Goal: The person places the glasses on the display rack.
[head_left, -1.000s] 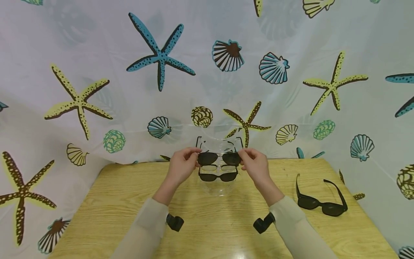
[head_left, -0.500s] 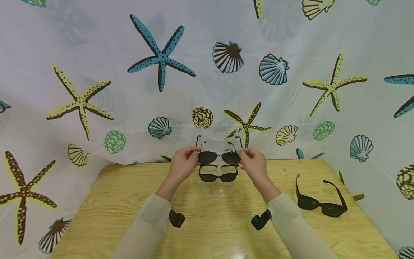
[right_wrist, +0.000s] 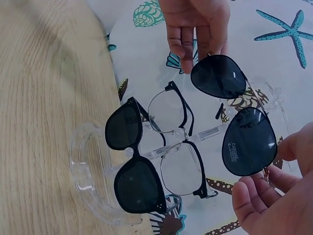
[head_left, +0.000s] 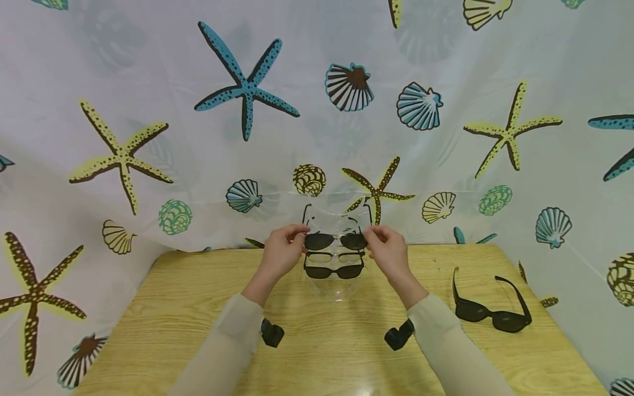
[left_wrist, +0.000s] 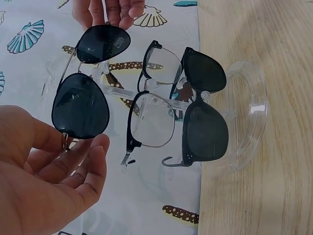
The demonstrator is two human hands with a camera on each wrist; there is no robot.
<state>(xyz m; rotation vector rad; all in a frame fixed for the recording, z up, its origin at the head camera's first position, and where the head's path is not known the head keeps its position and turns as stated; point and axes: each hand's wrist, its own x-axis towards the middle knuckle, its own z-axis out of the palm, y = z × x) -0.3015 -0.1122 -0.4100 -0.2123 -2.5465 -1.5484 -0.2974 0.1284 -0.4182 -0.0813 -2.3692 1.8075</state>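
Observation:
My left hand (head_left: 281, 250) and right hand (head_left: 388, 250) pinch a pair of dark aviator sunglasses (head_left: 318, 241), one at each hinge end. Its lenses face me and its thin dark temples point back toward the curtain. The aviators sit at the upper part of a clear plastic eyewear stand (left_wrist: 259, 112), overlapping its central post. Lower on that stand rest half-rim eyeglasses (left_wrist: 131, 122) with clear lenses and black brows. Below them hang black-framed sunglasses (head_left: 318, 271). In the right wrist view, small white print shows on one aviator lens (right_wrist: 249, 142).
Another pair of black sunglasses (head_left: 510, 320) lies on the wooden table (head_left: 198, 308) at the right, temples unfolded. A white curtain (head_left: 317, 33) printed with starfish and shells hangs behind and along both sides. Each wrist wears a small black camera (head_left: 399, 335).
Both wrists have drawn slightly inward. The aviators' temple tips stand a little higher against the curtain. Both hands keep the same grip, and the other glasses stay put.

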